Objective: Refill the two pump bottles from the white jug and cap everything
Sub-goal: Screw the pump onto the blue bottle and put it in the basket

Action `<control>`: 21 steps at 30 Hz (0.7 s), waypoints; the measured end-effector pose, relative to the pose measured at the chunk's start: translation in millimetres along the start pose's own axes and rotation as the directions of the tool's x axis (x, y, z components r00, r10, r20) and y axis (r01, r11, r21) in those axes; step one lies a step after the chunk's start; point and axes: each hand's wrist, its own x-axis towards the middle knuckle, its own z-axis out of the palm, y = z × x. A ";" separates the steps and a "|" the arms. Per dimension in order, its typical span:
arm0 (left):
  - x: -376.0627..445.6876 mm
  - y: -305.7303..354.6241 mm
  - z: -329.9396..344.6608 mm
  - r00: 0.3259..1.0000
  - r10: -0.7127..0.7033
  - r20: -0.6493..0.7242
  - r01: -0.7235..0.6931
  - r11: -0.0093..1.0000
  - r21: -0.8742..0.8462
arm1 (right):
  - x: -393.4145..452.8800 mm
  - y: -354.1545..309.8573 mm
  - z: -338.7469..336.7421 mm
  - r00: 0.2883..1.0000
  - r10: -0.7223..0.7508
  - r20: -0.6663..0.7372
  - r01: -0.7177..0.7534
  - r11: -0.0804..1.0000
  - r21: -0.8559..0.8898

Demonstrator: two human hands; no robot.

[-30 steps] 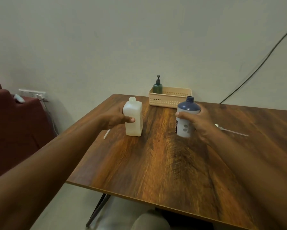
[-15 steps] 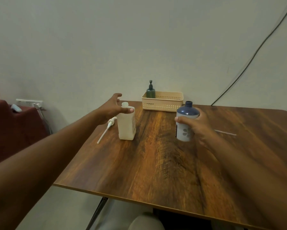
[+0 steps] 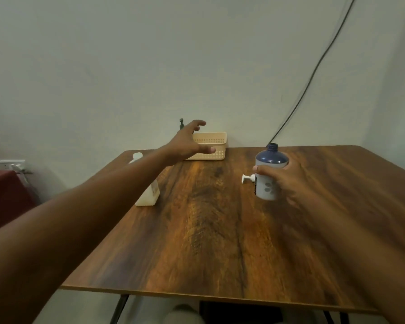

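The white jug stands uncapped on the wooden table, mostly hidden behind my left forearm. My left hand is open, fingers spread, in the air in front of the beige basket and close to the dark green pump bottle, of which only the pump top shows. My right hand grips the blue-and-white bottle, which is upright with its neck open. A white pump head lies on the table just left of that bottle.
A black cable runs down the wall behind the table's far edge. A dark red seat and a wall socket strip are at the left. The near table edge is below my arms.
My left hand let go of the white jug and moved away from me toward the basket and green bottle. The camera view shifted; the right hand still holds the blue bottle.
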 end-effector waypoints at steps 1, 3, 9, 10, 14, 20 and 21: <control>4.9 4.4 11.0 1.000 0.006 0.023 -0.007 1.000 0.007 | 0.9 0.8 -7.2 1.000 -0.003 -0.010 0.003 1.000 -0.003; 13.5 11.0 31.9 0.998 0.019 0.061 -0.018 1.000 -0.002 | 3.1 3.7 -20.3 1.000 -0.001 -0.013 0.001 1.000 -0.007; 38.1 13.7 98.9 0.992 0.054 0.117 -0.055 0.999 0.001 | 13.0 18.1 -53.2 1.000 0.016 -0.014 -0.017 0.999 -0.039; 42.5 11.0 109.0 0.990 0.054 0.129 -0.056 0.998 0.007 | 14.9 21.8 -56.9 1.000 0.019 -0.020 -0.020 0.999 -0.049; 56.0 -2.3 145.0 0.985 0.041 0.170 -0.053 0.996 0.067 | 22.1 34.5 -68.4 0.999 0.026 -0.029 -0.028 0.997 -0.072; 72.8 -24.8 187.7 0.960 -0.038 0.278 -0.006 0.988 0.156 | 33.5 52.0 -80.9 0.995 0.072 -0.062 -0.076 0.995 -0.070; 74.2 -27.6 192.7 0.958 -0.047 0.284 -0.001 0.986 0.167 | 35.0 54.6 -82.5 0.994 0.079 -0.069 -0.083 0.994 -0.064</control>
